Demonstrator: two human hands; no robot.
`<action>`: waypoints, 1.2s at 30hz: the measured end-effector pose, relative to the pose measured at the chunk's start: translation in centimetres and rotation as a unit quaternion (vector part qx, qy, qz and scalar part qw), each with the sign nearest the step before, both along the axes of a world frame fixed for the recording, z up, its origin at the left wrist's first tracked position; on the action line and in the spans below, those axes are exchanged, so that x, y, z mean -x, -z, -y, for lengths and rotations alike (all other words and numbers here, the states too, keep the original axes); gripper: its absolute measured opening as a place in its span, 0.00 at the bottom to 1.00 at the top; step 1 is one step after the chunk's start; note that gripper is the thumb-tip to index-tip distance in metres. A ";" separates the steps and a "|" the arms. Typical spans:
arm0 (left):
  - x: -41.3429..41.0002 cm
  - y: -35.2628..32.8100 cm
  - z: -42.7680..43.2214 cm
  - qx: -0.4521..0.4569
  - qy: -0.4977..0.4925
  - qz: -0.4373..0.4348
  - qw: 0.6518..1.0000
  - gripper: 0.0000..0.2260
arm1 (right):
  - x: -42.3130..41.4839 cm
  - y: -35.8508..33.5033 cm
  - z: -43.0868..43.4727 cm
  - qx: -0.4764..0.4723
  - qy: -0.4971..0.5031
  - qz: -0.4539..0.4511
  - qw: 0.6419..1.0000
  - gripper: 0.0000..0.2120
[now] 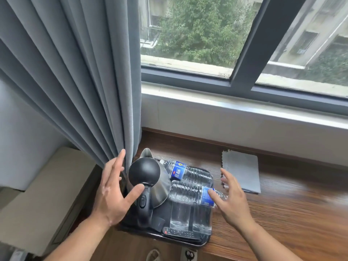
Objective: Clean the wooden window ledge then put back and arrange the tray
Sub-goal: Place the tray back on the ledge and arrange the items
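A black tray (204, 243) sits on the wooden window ledge (282, 213) at its left end. On it stand a steel kettle with a black lid (145, 172), two plastic water bottles lying down (190, 174) (185, 192), two upturned glasses (179, 216) and a remote control (180, 232). My left hand (113, 191) hovers open over the tray's left side, its thumb by the kettle handle. My right hand (232, 198) is open at the tray's right edge, fingers touching the nearer bottle's blue label.
A folded grey cloth (243, 170) lies on the ledge right of the tray. A grey curtain (75, 81) hangs at the left, brushing the kettle and my left fingers. The window (207, 44) and a white sill are behind. A beige seat (43, 194) stands at lower left.
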State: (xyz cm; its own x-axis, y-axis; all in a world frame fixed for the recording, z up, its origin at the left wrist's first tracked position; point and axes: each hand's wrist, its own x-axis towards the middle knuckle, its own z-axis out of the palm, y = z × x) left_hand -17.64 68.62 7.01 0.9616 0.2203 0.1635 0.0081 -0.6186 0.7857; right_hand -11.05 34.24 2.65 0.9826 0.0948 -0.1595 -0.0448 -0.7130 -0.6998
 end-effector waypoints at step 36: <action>-0.1 5.6 18.7 -0.129 0.099 -0.270 0.949 0.42 | -14.1 1.7 -1.6 -0.057 -0.276 0.031 0.959 0.28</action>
State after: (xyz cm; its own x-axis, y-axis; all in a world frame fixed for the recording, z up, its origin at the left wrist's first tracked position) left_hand -17.54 49.94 1.42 0.9392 0.0456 -0.3405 0.2292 -0.8213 0.5224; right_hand 3.02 35.87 0.98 0.7850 0.6165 -0.0609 0.3609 -0.5350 -0.7639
